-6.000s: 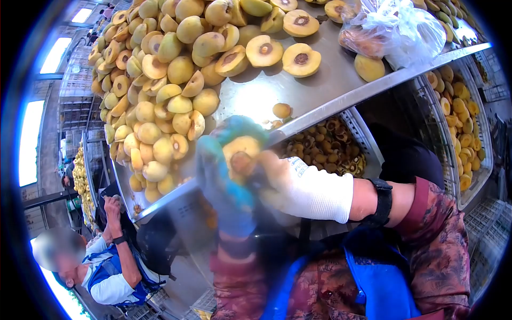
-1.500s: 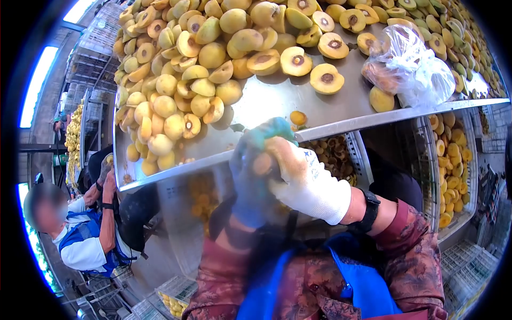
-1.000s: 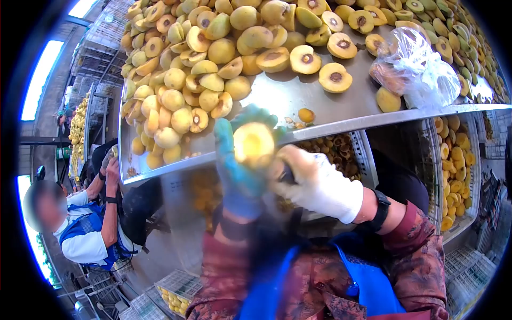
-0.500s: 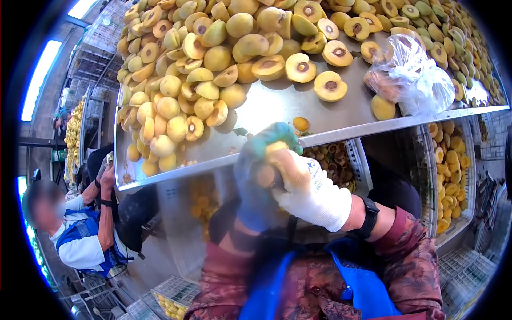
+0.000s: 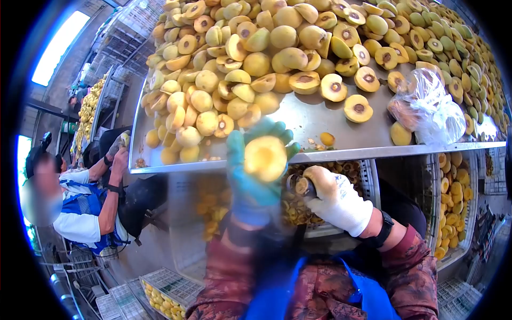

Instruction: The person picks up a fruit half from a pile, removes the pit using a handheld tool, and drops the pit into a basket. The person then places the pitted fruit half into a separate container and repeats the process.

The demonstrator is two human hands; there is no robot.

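My left hand, in a teal and blue glove, is turned palm up. A cut yellow peach half rests in it, cut face up, with a pale hollow in the middle. Its fingers spread around the fruit. To the right and a little lower, my right hand, in a white glove, grips a small pitting tool with a round brownish end and what looks like a curved metal part. The two hands are apart. Beneath the tool is a crate of pits and scraps.
A metal table carries a heap of peach halves, many with pits showing. A knotted plastic bag lies near its edge. Crates of peach halves stand at the right and lower left. A co-worker sits at the left.
My hands were together over the fruit and have separated. The left has turned up with the peach half showing; the right has moved down and right with the tool. The view has shifted slightly.
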